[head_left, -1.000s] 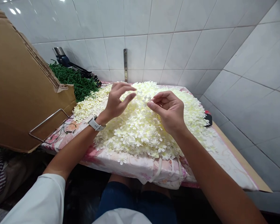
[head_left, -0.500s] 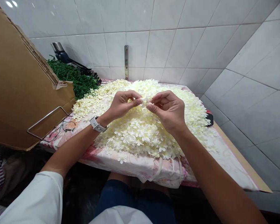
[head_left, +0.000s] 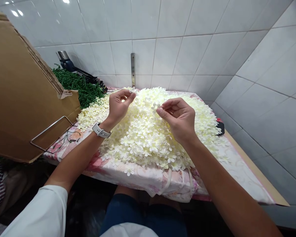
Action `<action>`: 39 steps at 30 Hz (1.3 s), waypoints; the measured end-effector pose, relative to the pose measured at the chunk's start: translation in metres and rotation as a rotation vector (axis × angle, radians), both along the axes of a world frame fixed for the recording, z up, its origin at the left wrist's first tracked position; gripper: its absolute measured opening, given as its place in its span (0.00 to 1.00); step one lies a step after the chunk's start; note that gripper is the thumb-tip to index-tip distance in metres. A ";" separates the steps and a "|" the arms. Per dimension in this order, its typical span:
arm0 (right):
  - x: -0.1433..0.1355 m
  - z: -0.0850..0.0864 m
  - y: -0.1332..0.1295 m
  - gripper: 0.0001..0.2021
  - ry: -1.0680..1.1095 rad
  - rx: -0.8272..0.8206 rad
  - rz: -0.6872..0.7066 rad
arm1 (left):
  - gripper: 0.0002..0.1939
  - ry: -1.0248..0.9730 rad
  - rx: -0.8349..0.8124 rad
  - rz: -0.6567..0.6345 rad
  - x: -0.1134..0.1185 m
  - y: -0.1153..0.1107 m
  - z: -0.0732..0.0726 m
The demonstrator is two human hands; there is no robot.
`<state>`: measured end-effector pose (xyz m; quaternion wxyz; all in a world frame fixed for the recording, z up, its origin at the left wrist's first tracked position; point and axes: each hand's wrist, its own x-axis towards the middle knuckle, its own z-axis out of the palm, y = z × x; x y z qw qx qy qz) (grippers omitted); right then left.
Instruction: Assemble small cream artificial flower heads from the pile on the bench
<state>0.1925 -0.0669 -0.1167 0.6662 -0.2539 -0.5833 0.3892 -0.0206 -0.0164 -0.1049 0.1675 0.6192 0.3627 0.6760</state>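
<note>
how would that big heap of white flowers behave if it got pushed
The heap of white flowers would probably spread and shed pieces, since it looks like many loose blooms. It is likely light for its bulk, as the petals look thin. Some might fall, because its front lies near the edge of the cloth-covered table.

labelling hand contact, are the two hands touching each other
Apart. The head view shows a clear gap between the left hand and right hand, with white flowers visible through it.
</note>
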 end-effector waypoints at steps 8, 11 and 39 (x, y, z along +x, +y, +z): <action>0.000 0.000 0.000 0.14 0.025 0.007 0.012 | 0.20 0.183 0.039 0.227 -0.013 0.010 -0.006; 0.000 0.001 0.000 0.16 0.021 -0.010 -0.005 | 0.11 0.321 0.260 0.088 -0.001 -0.010 0.001; -0.001 0.001 -0.003 0.19 -0.021 0.033 0.062 | 0.10 0.241 0.158 -0.220 0.020 -0.027 -0.004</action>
